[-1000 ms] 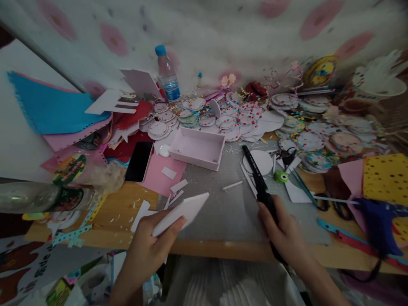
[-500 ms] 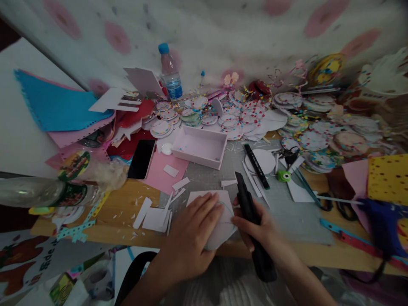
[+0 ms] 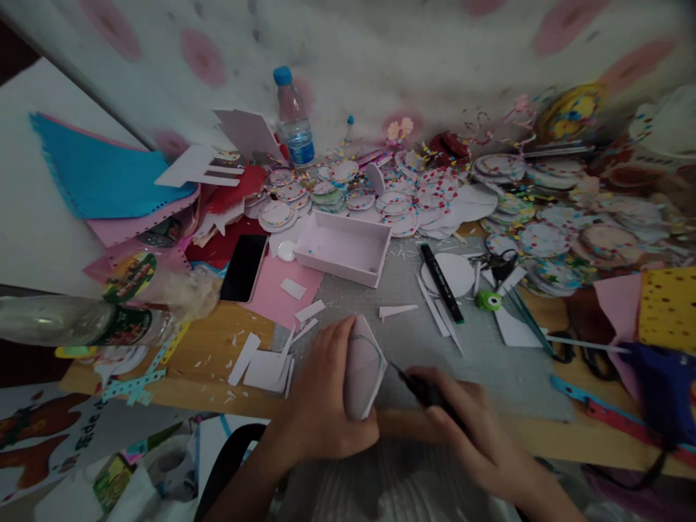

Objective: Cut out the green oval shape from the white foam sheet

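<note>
My left hand (image 3: 330,388) grips a pale piece of card or foam board (image 3: 363,370) by its edges, tilted up off the mat near the table's front edge. A curved greenish line is drawn on its face. My right hand (image 3: 462,420) is wrapped round a black utility knife (image 3: 421,388), its blade pointing up and left beside the card's right edge. Whether the blade touches the card I cannot tell. Beneath the work lies a grey cutting mat (image 3: 402,337), with a thin white offcut (image 3: 396,311) just beyond the card.
Beyond the hands are an open pink box (image 3: 342,250), a phone (image 3: 244,268) and a black marker (image 3: 441,283) on a white disc. White scraps (image 3: 266,370) lie left. Decorated discs (image 3: 435,192) and a water bottle (image 3: 296,123) stand behind; scissors (image 3: 562,348) and a blue glue gun (image 3: 660,384) are right.
The card has been lifted from lying under my flat left hand to a tilted hold. My right hand has turned the knife lower and more leftward, its tip now near the card's edge.
</note>
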Tool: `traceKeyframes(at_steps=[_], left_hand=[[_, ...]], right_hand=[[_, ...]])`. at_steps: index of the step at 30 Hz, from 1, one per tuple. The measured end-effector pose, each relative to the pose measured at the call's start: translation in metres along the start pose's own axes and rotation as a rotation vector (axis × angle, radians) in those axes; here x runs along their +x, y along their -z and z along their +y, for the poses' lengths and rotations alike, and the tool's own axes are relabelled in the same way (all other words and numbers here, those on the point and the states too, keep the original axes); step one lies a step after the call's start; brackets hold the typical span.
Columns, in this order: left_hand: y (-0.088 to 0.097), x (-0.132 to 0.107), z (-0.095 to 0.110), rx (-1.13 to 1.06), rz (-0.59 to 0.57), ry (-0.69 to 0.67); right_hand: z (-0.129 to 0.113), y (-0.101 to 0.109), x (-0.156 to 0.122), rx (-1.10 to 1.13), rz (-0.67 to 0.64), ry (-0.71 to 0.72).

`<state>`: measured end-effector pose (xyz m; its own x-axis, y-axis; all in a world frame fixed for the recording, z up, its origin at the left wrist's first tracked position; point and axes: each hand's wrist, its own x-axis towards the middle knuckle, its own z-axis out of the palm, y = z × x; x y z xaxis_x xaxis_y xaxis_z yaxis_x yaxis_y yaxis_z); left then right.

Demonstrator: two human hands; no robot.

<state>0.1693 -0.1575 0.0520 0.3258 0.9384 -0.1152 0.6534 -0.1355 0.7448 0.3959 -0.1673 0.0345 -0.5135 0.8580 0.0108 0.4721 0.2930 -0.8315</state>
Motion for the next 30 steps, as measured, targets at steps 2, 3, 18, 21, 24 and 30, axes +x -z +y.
traceKeyframes(at_steps=[2, 3, 18, 21, 24, 30], left_hand=[[0.0, 0.0, 0.003, -0.051, -0.024, -0.002], [0.0, 0.0, 0.005, -0.075, -0.039, -0.005], [0.001, -0.002, 0.013, -0.216, -0.08, 0.039], [0.001, -0.002, 0.016, -0.24, -0.072, 0.043], [0.002, -0.001, 0.018, -0.294, -0.098, 0.053], [0.006, -0.014, 0.009, -0.589, -0.14, -0.005]], right_hand=[[-0.004, 0.001, -0.001, -0.09, -0.033, 0.086], [-0.006, 0.002, -0.001, -0.119, -0.03, 0.109], [-0.007, 0.004, -0.002, -0.253, 0.107, 0.14], [-0.007, 0.003, -0.002, -0.26, 0.129, 0.125], [-0.008, 0.003, -0.002, -0.283, 0.134, 0.117], [0.021, 0.011, -0.006, -0.281, 0.214, -0.02]])
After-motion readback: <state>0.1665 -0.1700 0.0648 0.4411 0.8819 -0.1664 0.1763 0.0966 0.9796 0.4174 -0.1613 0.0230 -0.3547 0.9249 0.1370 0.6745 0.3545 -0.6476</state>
